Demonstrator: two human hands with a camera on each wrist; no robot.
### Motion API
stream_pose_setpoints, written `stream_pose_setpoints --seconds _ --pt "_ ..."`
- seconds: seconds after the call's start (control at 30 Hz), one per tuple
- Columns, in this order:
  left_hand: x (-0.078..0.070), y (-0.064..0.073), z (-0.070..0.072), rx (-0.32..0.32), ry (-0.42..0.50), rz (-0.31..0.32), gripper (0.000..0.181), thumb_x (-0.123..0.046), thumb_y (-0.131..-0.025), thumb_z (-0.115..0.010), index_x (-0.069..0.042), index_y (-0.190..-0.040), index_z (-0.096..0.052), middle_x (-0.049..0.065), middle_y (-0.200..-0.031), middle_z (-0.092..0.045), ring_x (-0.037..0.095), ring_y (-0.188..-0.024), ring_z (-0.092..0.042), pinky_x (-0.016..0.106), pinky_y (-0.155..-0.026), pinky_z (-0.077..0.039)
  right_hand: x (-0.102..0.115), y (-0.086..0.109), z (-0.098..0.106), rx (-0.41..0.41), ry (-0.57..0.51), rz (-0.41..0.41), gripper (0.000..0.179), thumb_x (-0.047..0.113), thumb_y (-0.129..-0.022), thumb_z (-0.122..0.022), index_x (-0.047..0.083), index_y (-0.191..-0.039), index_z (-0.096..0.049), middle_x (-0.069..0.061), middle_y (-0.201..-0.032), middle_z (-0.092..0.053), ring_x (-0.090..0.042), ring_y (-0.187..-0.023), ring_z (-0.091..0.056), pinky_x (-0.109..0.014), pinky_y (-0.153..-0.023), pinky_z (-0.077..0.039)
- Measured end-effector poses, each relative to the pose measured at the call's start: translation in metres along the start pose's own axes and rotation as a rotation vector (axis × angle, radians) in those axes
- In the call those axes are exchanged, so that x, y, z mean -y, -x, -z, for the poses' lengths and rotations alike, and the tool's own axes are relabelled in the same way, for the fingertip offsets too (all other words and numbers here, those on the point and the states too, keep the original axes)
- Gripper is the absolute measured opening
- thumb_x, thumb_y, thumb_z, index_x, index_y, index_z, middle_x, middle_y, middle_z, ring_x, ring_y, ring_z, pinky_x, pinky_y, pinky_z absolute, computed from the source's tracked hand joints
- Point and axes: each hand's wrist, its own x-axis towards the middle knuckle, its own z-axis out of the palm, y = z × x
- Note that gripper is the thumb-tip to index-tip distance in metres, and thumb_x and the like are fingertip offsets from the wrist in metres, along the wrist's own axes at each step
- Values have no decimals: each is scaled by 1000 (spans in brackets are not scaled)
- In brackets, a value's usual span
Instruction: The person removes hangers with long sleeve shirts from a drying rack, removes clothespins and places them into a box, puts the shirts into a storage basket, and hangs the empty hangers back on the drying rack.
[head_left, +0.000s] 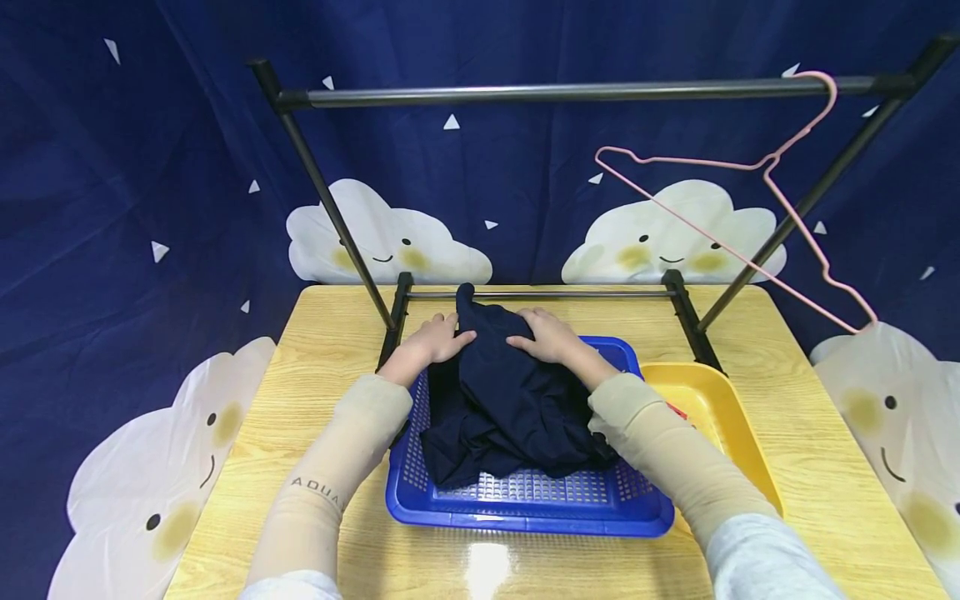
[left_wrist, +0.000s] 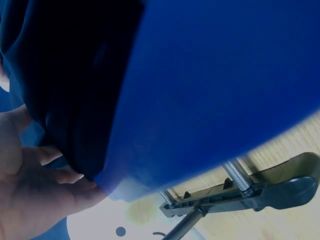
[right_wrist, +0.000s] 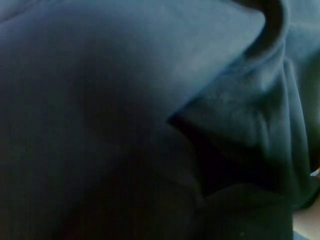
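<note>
A crumpled dark navy garment [head_left: 510, 392] lies heaped in a blue plastic basket [head_left: 540, 523], its far part bunched up between both hands. My left hand [head_left: 437, 340] grips its left side, thumb on top; in the left wrist view the fingers [left_wrist: 65, 175] curl at the edge of the dark cloth, beside the basket wall [left_wrist: 210, 90]. On the other side my right hand [head_left: 551, 337] holds the cloth with the thumb pointing inward. Folds of the garment [right_wrist: 125, 100] fill the right wrist view and hide most of that hand.
A black metal rack [head_left: 525, 96] stands over the wooden table [head_left: 262, 467], with a pink hanger [head_left: 787, 217] hooked on its bar at right. A yellow tray [head_left: 738, 433] sits partly beneath the basket's right side. Behind hangs a navy curtain with cloud prints.
</note>
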Motion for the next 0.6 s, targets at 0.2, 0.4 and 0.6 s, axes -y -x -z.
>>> stream_pose_setpoints --seconds 0.2,0.4,0.6 --pt "-2 0 1 -57 -17 -72 63 -41 -96 -38 -1 -143 -23 25 -144 -25 41 -131 -25 46 -106 -23 5 0 -3 -107 -19 40 48 30 -87 -61 -1 -121 -50 -23 -116 -52 -38 -108 -50 -51 -89 -40" --pt "-2 0 0 -152 -54 -166 49 -29 -95 -48 -1 -135 -39 24 -131 -42 40 -120 -41 44 -99 -34 10 1 -8 -221 47 90 34 22 -84 -65 0 -109 -57 -18 -104 -58 -38 -95 -53 -51 -80 -44" --pt "-1 -1 -2 -323 -74 -320 13 -13 -89 -59 -2 -85 -54 13 -84 -52 26 -77 -52 35 -69 -42 13 4 -14 -310 114 193 25 13 -85 -64 -4 -102 -57 -18 -93 -59 -34 -85 -56 -44 -79 -45"
